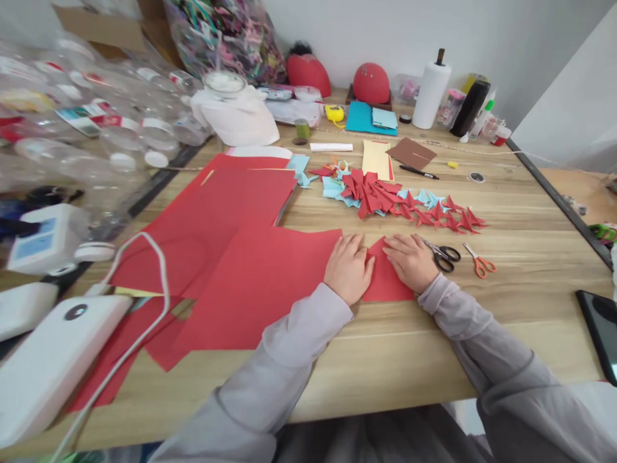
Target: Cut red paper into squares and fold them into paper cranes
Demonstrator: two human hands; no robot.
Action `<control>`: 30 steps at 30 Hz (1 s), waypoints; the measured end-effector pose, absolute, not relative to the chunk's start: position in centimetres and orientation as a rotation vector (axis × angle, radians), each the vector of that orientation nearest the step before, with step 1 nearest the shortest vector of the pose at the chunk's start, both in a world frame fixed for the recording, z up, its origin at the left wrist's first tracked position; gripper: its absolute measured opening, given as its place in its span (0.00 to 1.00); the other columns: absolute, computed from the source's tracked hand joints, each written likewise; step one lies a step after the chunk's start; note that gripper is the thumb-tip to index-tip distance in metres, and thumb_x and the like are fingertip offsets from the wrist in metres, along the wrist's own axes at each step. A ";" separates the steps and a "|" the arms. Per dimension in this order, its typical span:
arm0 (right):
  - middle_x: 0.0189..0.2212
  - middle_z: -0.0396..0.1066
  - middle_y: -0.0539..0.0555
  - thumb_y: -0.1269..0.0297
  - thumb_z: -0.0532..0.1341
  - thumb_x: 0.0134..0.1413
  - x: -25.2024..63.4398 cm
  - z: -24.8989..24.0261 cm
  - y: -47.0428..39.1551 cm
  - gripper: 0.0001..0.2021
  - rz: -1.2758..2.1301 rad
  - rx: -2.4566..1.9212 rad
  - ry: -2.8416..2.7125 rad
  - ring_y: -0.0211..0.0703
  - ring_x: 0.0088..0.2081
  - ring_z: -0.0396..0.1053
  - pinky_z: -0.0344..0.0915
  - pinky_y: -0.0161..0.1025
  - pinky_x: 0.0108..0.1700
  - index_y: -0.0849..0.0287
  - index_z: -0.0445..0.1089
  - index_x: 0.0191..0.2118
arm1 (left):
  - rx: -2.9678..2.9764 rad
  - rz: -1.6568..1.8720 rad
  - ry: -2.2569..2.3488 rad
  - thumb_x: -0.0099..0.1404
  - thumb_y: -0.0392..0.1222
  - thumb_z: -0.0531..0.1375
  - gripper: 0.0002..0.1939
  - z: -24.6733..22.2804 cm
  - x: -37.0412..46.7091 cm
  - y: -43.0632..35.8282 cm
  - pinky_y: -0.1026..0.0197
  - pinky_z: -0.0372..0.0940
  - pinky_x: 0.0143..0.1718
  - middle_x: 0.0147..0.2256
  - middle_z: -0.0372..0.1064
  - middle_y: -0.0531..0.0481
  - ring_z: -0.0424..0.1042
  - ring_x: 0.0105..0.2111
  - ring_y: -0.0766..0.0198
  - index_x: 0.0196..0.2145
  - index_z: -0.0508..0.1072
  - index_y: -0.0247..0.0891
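A small piece of red paper [385,280] lies on the wooden table between my hands, with a pointed fold at its top. My left hand [348,267] rests on its left edge, palm down, its fingers together on the paper. On the right edge lies my right hand [409,260], fingers stretched out flat. A large red sheet [260,276] reaches under or beside my left hand; which one is hidden. Black-handled scissors [446,256] lie partly behind my right hand, and orange scissors [479,261] are farther right.
Folded red paper pieces [371,193] and blue ones lie behind my hands. More red sheets [212,199] are at the left, crossed by a white cable [164,276]. Plastic bottles [116,128] crowd the far left. A phone [600,328] lies at the right edge.
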State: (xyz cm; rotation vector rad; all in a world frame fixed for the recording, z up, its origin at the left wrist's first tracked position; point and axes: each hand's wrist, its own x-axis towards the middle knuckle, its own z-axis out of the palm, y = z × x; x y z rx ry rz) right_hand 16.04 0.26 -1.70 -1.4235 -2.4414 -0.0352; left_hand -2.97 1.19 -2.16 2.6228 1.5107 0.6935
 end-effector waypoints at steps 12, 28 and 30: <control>0.48 0.76 0.54 0.63 0.56 0.63 16.2 -2.0 0.2 0.11 -0.060 -1.298 -2.392 0.50 0.51 0.68 0.50 0.58 0.59 0.52 0.78 0.39 | 2.522 0.790 1.564 0.66 0.41 0.52 0.16 -2.2 -2.4 0.3 0.40 0.57 0.60 0.54 0.68 0.33 0.65 0.55 0.46 0.41 0.76 0.30; 0.49 0.75 0.55 0.64 0.55 0.63 16.1 -2.0 0.3 0.12 -0.028 -1.301 -2.409 0.50 0.52 0.67 0.50 0.59 0.59 0.53 0.76 0.42 | 2.159 0.926 1.531 0.64 0.38 0.55 0.06 -1.8 -2.3 0.8 0.37 0.50 0.62 0.54 0.69 0.41 0.66 0.56 0.53 0.28 0.67 0.40; 0.49 0.75 0.55 0.64 0.55 0.63 16.1 -2.0 0.3 0.12 -0.026 -1.304 -2.414 0.50 0.53 0.66 0.49 0.59 0.59 0.53 0.77 0.42 | 2.289 0.935 1.369 0.65 0.38 0.53 0.07 -1.7 -2.3 0.6 0.39 0.51 0.62 0.53 0.70 0.41 0.66 0.56 0.54 0.29 0.66 0.40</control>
